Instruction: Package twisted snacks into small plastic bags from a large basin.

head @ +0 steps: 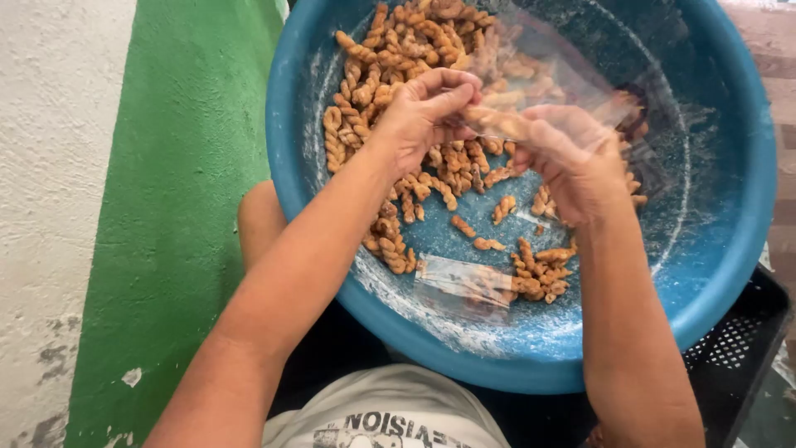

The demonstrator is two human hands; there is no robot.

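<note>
Both hands work over a large blue plastic basin [730,232] dusted inside with white powder. The left hand [419,116] has its grip closed, thumb against forefinger, on the near edge of a clear plastic bag [547,79] and on what appears to be one twisted fried-dough snack [489,122] at the bag's mouth. The right hand [572,162] has its fingers curled around the bag's opposite edge, so the mouth is stretched between the two hands, above the middle of the basin.

Procedure for filling, as judged from this position:
- Keep the bag mouth taut and open. Slack film folds over and blocks entry.
- Feed the snacks lengthwise. They look brittle, so a light pinch is advisable.
- Hold the bag over the basin, so dropped pieces fall back onto the heap of twisted snacks [398,58].
- Powder makes the film slippery. Hold it at the rim, not the wall.

A second clear bag [460,286] lies flat on the basin floor near the front rim, beside a small cluster of snacks [539,270].

Limits of the view:
- The bag is transparent and partly blurred. Its bottom end and the quantity inside cannot be determined.
- The right fingertips are hidden behind the hand.
- The basin's far rim is cut off at the top edge.
- The black perforated crate [738,348] under the basin shows only at the lower right. What the basin rests on at the left cannot be told.
</note>
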